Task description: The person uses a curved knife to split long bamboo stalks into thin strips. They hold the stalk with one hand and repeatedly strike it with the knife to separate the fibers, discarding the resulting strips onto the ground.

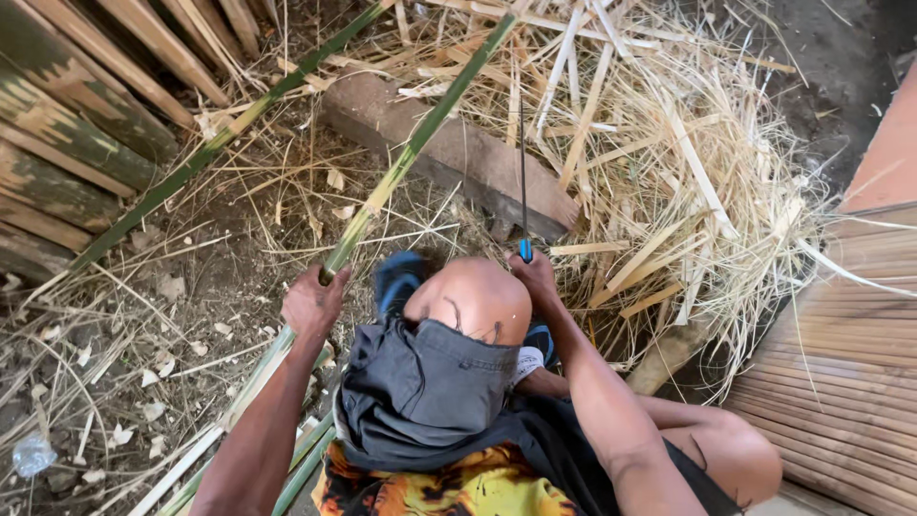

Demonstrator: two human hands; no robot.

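Splitting bamboo over a raised knee

Our left hand point(311, 302) grips a long green bamboo strip point(413, 153) that runs up across the wooden block point(478, 162); our right hand point(535, 274) is closed around a blue-handled blade point(522, 162), just beside the knee point(473, 298), pale shavings point(688, 172) beyond.
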